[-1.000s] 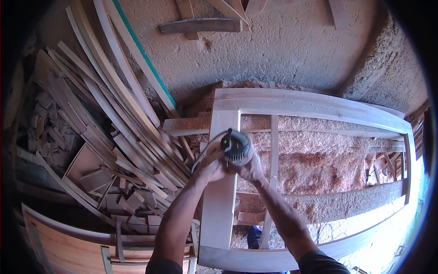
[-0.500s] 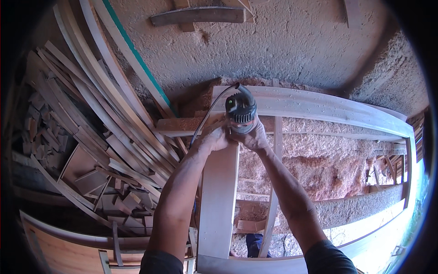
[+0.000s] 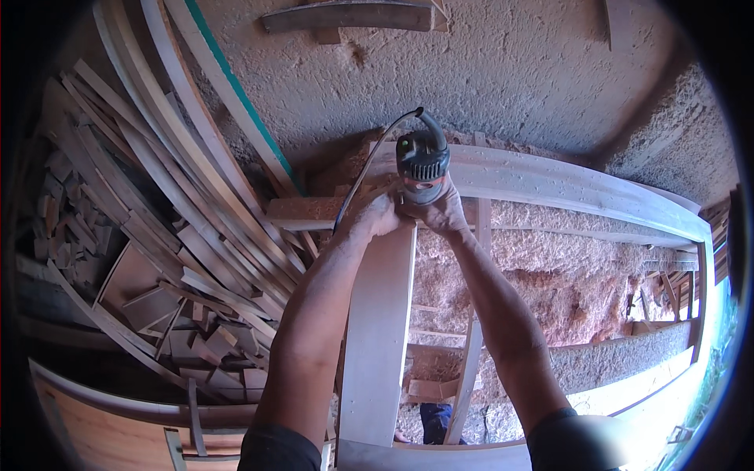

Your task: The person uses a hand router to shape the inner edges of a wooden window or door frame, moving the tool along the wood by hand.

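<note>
A dark corded power tool point(image 3: 422, 161) sits over the far-left corner of a pale wooden frame point(image 3: 375, 337), where the wide end board meets the long far rail; its base is hidden, so contact with the wood cannot be told. In the picture its body rises just beyond both grips, its length running away from the person, roughly in line with that end board. The left grip point(image 3: 382, 212) and right grip point(image 3: 441, 210) are about equally near, each curled around its lower part from its own side, fingertips mostly hidden. A cord point(image 3: 363, 171) loops from its top past the left wrist. Shavings point(image 3: 542, 286) lie below the frame's opening; offcuts point(image 3: 206, 322) pile leftward; a rough wall point(image 3: 487, 86) stands beyond.
</note>
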Tool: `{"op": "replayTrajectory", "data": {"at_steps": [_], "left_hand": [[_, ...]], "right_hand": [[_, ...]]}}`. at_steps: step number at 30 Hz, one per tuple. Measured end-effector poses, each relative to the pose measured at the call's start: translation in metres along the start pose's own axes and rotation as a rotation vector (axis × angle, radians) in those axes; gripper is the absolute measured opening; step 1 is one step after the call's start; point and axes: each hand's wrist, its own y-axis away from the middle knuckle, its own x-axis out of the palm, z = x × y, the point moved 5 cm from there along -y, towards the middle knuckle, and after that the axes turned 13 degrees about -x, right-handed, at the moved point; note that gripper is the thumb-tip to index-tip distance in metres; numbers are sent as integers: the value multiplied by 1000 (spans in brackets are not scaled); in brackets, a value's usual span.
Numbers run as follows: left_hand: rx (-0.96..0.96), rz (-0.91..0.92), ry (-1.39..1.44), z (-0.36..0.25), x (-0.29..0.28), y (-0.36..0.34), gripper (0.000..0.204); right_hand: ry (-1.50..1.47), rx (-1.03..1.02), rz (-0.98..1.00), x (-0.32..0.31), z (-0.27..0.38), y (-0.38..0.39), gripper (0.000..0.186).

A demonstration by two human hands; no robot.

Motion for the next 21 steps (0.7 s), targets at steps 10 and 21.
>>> {"op": "replayTrajectory", "data": {"at_steps": [10,21], "left_hand": [[-38,426,1185,38,49,110,39],[188,164,552,25,75,287,61]], "right_hand": [[-530,-23,-133,66,64,112,79],[154,-69,-25,97,130,255,81]]}}
